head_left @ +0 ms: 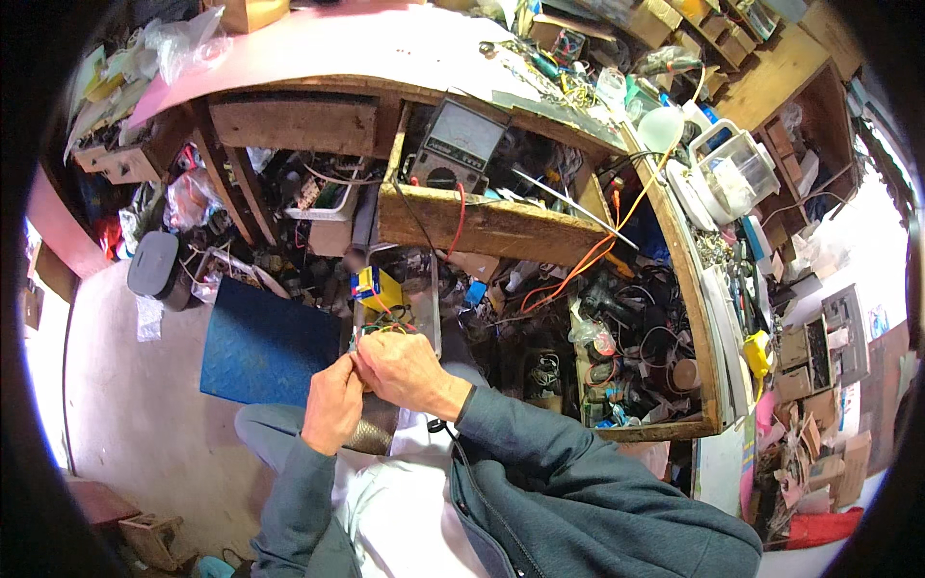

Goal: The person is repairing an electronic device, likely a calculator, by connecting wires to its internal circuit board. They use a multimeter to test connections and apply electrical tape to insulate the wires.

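Observation:
My left hand (pixel 331 403) and my right hand (pixel 409 370) meet in front of my lap, fingers pinched together and fingertips touching or nearly so. Whatever sits between them is hidden by the fingers. Just beyond the knuckles, thin coloured wires (pixel 389 326), some green and some red, lead toward a yellow block-shaped part with blue ends (pixel 379 289), perhaps a transformer. That part rests in or over a shallow grey-rimmed tray (pixel 432 310). A blue flat board (pixel 265 342) lies to the left of my hands.
An analog multimeter (pixel 458 144) stands in an open wooden drawer (pixel 482 229) ahead, its red and black leads hanging down. To the right, a wooden-framed bin (pixel 711 385) holds tangled parts. Orange cables (pixel 588 258) droop over it. A dark container (pixel 159 267) stands at left.

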The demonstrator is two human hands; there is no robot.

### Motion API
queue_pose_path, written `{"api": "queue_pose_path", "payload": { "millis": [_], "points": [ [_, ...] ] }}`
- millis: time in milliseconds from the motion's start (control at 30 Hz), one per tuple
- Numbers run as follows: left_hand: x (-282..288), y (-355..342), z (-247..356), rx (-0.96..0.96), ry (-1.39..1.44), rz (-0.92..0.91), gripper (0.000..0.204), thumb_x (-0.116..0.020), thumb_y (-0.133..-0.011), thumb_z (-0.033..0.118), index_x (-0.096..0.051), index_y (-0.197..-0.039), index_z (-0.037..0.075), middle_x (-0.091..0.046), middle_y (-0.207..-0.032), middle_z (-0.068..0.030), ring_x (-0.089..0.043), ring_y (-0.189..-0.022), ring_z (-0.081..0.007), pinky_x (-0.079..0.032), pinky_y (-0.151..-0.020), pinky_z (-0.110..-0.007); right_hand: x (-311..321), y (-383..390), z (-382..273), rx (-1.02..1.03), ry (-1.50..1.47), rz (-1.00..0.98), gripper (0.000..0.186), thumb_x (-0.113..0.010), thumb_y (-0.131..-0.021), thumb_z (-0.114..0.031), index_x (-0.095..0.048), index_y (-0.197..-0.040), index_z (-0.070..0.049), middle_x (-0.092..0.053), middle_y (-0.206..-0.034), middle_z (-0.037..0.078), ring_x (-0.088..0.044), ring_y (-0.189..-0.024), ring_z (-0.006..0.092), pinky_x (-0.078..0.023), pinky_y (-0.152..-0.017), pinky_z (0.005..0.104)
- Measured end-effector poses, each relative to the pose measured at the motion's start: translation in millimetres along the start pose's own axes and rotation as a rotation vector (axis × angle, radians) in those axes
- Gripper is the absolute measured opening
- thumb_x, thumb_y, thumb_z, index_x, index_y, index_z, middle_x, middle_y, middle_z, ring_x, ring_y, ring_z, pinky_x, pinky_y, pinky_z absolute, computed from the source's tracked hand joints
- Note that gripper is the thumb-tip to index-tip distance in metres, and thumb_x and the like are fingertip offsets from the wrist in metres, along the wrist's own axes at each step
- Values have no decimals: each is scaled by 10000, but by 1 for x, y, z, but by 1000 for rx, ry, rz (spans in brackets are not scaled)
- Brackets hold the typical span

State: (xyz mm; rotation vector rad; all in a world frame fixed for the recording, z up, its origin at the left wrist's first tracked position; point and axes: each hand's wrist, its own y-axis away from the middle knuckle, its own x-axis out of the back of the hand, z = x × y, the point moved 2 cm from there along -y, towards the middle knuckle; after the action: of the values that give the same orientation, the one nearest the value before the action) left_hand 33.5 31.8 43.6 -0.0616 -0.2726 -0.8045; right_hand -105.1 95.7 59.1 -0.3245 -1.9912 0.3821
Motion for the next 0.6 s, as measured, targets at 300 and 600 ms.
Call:
{"api": "queue_pose_path", "payload": {
  "millis": [300,600],
  "points": [
    [10,5,-4,480,760,-157,177,-504,-990,82,-583,-833,71,-493,-667,34,-362,-497,-29,-270,-446,-206,-5,7,-6,7,-27,-5,166,-626,-888,-175,-535,-832,-49,-597,-729,150,-651,-712,335,-503,-592,433],
    [3,4,-10,224,406,66,166,-597,-988,134,-675,-869,49,-503,-662,83,-376,-533,0,-264,-455,-209,-9,6,-5,-179,-76,-10,236,-590,-962,-216,-545,-828,-27,-609,-653,187,-641,-608,397,-494,-542,490]
  ]
}}
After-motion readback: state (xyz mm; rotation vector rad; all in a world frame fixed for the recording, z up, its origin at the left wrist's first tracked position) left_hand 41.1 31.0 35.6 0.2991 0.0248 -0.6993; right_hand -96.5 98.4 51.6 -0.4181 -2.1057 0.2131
